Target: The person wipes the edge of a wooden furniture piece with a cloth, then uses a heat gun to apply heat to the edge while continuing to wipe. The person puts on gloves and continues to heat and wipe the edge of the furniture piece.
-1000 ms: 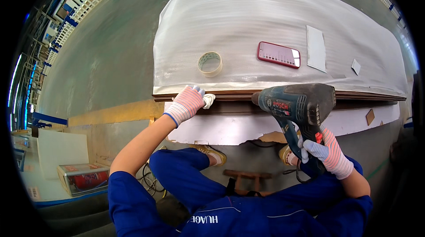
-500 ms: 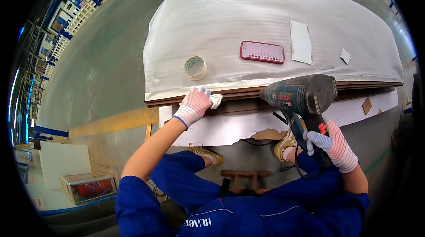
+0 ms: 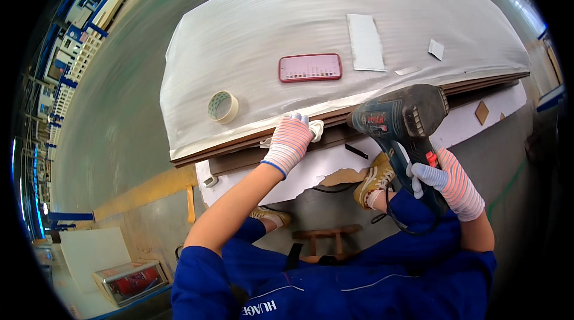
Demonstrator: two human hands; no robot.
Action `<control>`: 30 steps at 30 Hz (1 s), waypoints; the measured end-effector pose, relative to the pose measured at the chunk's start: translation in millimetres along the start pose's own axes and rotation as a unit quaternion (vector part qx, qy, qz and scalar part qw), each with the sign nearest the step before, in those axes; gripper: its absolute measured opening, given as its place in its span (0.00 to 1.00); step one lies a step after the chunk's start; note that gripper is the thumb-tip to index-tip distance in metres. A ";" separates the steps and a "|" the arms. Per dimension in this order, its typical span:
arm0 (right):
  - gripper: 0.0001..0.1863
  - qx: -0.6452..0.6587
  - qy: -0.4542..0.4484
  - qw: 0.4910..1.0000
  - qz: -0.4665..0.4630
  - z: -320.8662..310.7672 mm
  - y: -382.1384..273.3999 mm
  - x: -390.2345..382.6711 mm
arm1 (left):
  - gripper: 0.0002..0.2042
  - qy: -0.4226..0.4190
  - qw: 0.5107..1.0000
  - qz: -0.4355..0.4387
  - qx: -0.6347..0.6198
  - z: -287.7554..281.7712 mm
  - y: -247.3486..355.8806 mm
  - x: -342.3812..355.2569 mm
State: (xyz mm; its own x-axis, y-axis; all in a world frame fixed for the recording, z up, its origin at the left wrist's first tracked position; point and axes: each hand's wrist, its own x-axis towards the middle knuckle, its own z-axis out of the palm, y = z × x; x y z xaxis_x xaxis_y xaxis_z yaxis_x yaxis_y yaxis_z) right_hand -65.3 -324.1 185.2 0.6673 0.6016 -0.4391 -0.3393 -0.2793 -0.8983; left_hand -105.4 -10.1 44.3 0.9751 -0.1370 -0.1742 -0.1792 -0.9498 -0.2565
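Observation:
My left hand (image 3: 289,145), in a striped glove, is closed on a white cloth (image 3: 317,128). It presses the cloth against the brown front edge (image 3: 239,148) of a stack of long boards. In my right hand (image 3: 457,191), also gloved, is the grip of a dark teal and black heat gun (image 3: 388,118) with a red switch. Its nozzle points left toward the cloth, a short way off, over the same edge. White foam sheeting (image 3: 269,33) covers the top of the stack.
On the sheeting lie a tape roll (image 3: 233,109), a red-cased phone (image 3: 310,69), a white strip (image 3: 366,42) and a small white piece (image 3: 436,49). Below the edge is a white panel (image 3: 281,187) with a black strip (image 3: 356,151). A wooden stool (image 3: 317,234) stands between my legs.
Both my left hand with the cloth and the heat gun have moved right along the board edge, past the tape roll and phone. The whole view has shifted and tilted.

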 end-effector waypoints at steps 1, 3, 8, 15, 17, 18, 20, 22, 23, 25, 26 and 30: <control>0.16 0.013 0.011 1.000 -0.001 -4.0 1.4 -1.0 | 0.09 -0.004 1.000 -0.007 0.010 -1.7 6.4 7.8; 0.13 0.031 0.030 0.999 0.000 -13.3 4.0 -2.9 | 0.10 -0.028 1.000 0.002 0.009 -10.8 18.2 23.1; 0.14 0.045 0.087 0.995 -0.001 -38.6 15.9 -8.3 | 0.10 0.007 1.000 0.012 0.004 -16.9 50.6 61.9; 0.15 0.075 0.143 0.986 -0.036 -65.4 24.6 -11.1 | 0.08 0.056 0.998 0.019 0.002 -19.0 94.4 117.8; 0.15 0.073 0.159 0.984 -0.035 -72.2 27.0 -11.1 | 0.09 0.064 0.998 0.019 -0.004 -22.1 105.8 129.3; 0.15 0.077 0.163 0.983 -0.031 -73.2 27.0 -11.3 | 0.09 0.086 0.996 0.001 0.006 -17.7 109.8 132.7; 0.15 0.085 0.167 0.982 -0.024 -73.8 27.2 -11.4 | 0.09 0.083 0.996 -0.014 0.005 -14.4 113.5 134.9; 0.15 0.089 0.157 0.983 -0.033 -71.9 26.7 -11.1 | 0.11 0.028 1.000 0.007 -0.002 -21.5 107.9 126.0; 0.15 0.092 0.142 0.985 -0.038 -70.0 27.4 -9.7 | 0.11 0.035 0.999 -0.003 -0.004 -19.7 101.4 116.3; 0.14 0.086 0.125 0.988 -0.039 -62.1 24.1 -10.4 | 0.11 0.018 0.999 -0.027 -0.036 -13.2 89.9 98.1; 0.14 0.076 0.108 0.991 -0.033 -55.3 21.7 -10.6 | 0.10 -0.010 0.997 -0.046 -0.062 -8.8 80.0 85.9; 0.13 0.041 0.053 0.998 -0.022 -21.6 4.5 -10.1 | 0.10 -0.017 0.995 -0.089 -0.039 1.0 36.3 18.2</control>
State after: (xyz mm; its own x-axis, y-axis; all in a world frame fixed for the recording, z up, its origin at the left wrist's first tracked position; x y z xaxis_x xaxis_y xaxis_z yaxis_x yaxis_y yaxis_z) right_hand -59.2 -347.6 185.2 0.7471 0.5286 -0.4030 -0.3587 -0.1897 -0.9140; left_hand -94.3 -46.9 30.9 0.9852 0.0447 -0.1652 0.0088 -0.9773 -0.2118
